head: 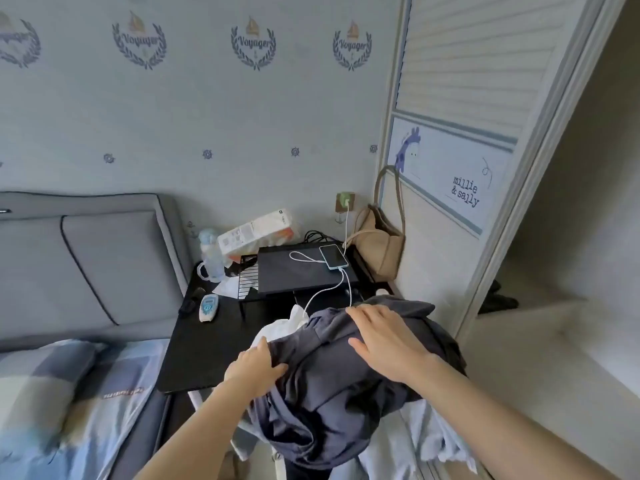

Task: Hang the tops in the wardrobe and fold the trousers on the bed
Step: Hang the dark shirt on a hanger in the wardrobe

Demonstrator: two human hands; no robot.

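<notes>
Left hand (254,363) grips dark garment (329,393) at table edge (180,388); right hand (384,344) flat atop

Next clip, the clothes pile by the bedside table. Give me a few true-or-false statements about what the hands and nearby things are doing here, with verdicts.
1. The right hand lies flat, fingers spread, on the dark garment. True.
2. The left hand holds the phone. False: it grips the dark garment's edge; the phone lies on the black table.
3. The phone has a white cable plugged in. True.
4. The tan bag lies on the bed. False: it stands against the wardrobe door.
5. The dark garment hangs on a hanger. False: it is heaped over other clothes.
</notes>
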